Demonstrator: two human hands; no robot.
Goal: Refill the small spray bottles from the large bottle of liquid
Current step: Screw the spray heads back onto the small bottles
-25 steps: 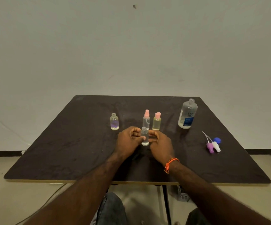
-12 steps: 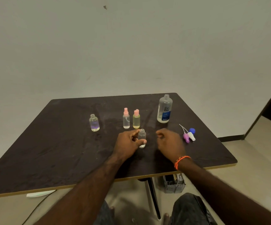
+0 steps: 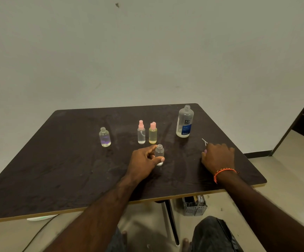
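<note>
Gripping uncapped bottle [image 3: 159, 155] (left hand [image 3: 144, 163])

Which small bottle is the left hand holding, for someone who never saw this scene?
On the dark table, find the tall blue-labelled bottle, then look nearer the person. The clear uncapped bottle stands in the left hand, in front of two pink-topped bottles; the other uncapped bottle stands alone, far left.

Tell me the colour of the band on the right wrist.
Orange wrist band, clearest in the head view.
</note>
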